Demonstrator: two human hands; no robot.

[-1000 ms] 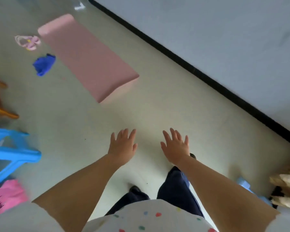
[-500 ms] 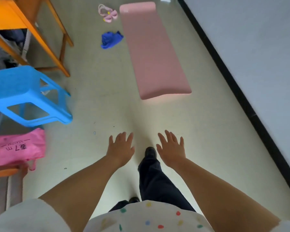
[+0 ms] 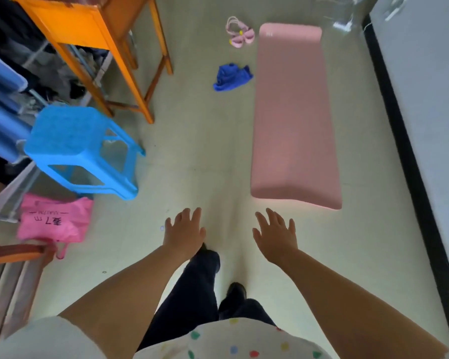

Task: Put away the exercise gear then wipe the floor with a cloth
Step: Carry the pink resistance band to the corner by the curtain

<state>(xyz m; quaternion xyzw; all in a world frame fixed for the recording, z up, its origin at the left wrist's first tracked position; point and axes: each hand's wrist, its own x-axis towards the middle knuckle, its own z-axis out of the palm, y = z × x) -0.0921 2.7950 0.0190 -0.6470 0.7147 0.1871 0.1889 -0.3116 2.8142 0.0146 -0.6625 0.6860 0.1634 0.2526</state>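
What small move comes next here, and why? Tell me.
Probably step forward and reach down for the near end of the pink mat. Both the left hand and right hand are open and empty, and the mat lies unrolled just ahead.

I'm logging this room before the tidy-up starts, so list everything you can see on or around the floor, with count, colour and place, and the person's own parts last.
exercise mat: one, pink, flat on the floor near the right wall
cloth: one, blue, crumpled just left of the mat
resistance band: one, pink with a yellow spot, far end of the floor left of the mat
stool: one, blue plastic, left side
table: one, orange wood, upper left
bag: one, pink with dark print, on the floor below the stool
wall: pale, black baseboard, right edge
left hand: open, empty, above the floor
right hand: open, empty, short of the mat's near end
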